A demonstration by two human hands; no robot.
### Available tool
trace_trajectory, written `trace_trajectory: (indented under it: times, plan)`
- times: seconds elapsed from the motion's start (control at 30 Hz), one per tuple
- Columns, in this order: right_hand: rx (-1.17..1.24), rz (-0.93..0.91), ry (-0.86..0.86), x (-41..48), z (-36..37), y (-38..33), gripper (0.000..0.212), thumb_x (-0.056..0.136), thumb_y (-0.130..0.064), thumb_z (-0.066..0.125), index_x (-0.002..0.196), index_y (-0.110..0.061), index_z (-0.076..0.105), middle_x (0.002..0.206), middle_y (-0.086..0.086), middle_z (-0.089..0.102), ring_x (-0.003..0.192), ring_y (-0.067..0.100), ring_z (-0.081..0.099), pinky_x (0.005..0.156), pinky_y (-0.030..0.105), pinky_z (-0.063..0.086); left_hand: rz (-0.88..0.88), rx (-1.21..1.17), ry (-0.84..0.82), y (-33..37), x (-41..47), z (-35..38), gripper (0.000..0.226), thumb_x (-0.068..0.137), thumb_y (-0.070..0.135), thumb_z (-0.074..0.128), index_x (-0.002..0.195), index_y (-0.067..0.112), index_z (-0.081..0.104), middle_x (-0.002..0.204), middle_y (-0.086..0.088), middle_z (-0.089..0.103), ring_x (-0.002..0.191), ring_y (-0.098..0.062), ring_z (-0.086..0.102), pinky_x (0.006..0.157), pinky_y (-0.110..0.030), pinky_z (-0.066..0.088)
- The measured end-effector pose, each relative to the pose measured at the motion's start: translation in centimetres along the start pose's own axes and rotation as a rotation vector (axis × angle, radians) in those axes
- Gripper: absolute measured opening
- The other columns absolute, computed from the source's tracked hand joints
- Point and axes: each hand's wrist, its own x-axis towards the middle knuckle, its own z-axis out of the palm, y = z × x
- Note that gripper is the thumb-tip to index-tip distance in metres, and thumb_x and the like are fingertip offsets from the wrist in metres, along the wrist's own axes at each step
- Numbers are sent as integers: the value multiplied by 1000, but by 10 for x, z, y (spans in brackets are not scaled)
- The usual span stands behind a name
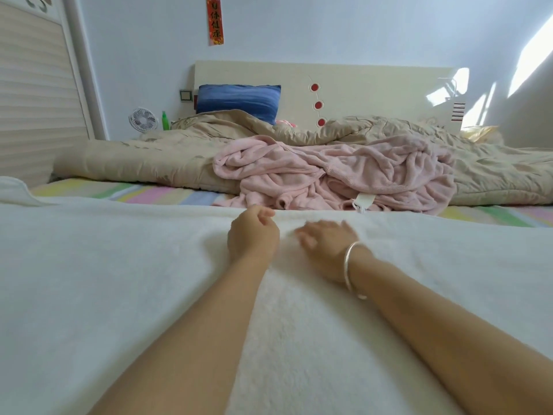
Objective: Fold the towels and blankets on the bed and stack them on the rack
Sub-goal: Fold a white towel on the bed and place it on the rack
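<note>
A white fluffy blanket (119, 280) lies spread flat across the near part of the bed and fills the lower frame. My left hand (253, 235) rests on it near its far edge with fingers curled loosely, and nothing shows in its grasp. My right hand (326, 244), a silver bangle on the wrist, lies beside it with fingers stretched flat on the white blanket; it is motion-blurred. Behind the hands a pink fleece blanket (338, 175) lies crumpled in a heap. A beige quilt (143, 163) is bunched across the far part of the bed.
The striped bed sheet (134, 193) shows between the blankets. A blue pillow (239, 100) leans on the headboard (359, 82). A small white fan (143, 119) and a green bottle (165, 120) stand at the far left. A wardrobe (36, 85) rises on the left.
</note>
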Motion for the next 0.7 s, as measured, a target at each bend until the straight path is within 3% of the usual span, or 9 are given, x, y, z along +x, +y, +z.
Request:
trace_trajectory:
  times: [0.13, 0.27, 0.37, 0.43, 0.57, 0.7]
  plan:
    - [57, -107, -174, -23, 8, -76, 47, 100, -39, 17, 139, -29, 43, 149, 0, 36, 142, 23, 23, 117, 49, 7, -111, -70, -22, -13, -22, -56, 35, 87, 6, 42, 92, 29, 68, 106, 9, 69, 103, -17, 61, 81, -23, 41]
    - [80, -18, -271, -28, 12, -139, 57, 100, -46, 15, 152, -23, 17, 161, 4, 9, 148, 26, 6, 119, 46, 4, 11, 200, -162, -60, -35, -142, 31, 94, 18, 45, 115, 30, 65, 123, 9, 65, 115, -14, 58, 92, -24, 43]
    - [57, 19, -287, -29, 14, -202, 63, 99, -52, 14, 154, -21, 9, 162, 7, 0, 148, 29, -1, 118, 48, 1, 64, 506, -255, -122, -40, -233, 41, 101, 35, 40, 140, 27, 50, 150, 8, 44, 137, -11, 40, 110, -22, 28]
    - [64, -59, -307, -27, 13, -257, 65, 99, -55, 13, 154, -21, 7, 162, 5, -3, 148, 26, -5, 118, 49, -2, 25, 649, -286, -167, -43, -309, 47, 103, 41, 33, 148, 29, 38, 159, 7, 26, 145, -8, 23, 117, -24, 15]
    - [99, -198, -327, -25, 11, -358, 66, 98, -57, 13, 155, -23, 5, 162, 4, -5, 149, 22, -7, 119, 47, -5, -115, 869, -303, -233, -36, -430, 53, 103, 48, 20, 154, 35, 17, 163, 9, 4, 149, -5, 3, 121, -33, 2]
    - [100, -262, -334, -22, 20, -458, 70, 97, -60, 14, 155, -23, 0, 162, 6, -10, 148, 23, -12, 118, 48, -7, -165, 870, -214, -286, -32, -496, 60, 98, 59, 14, 154, 37, 13, 163, 14, 1, 148, -3, 0, 121, -33, -1]
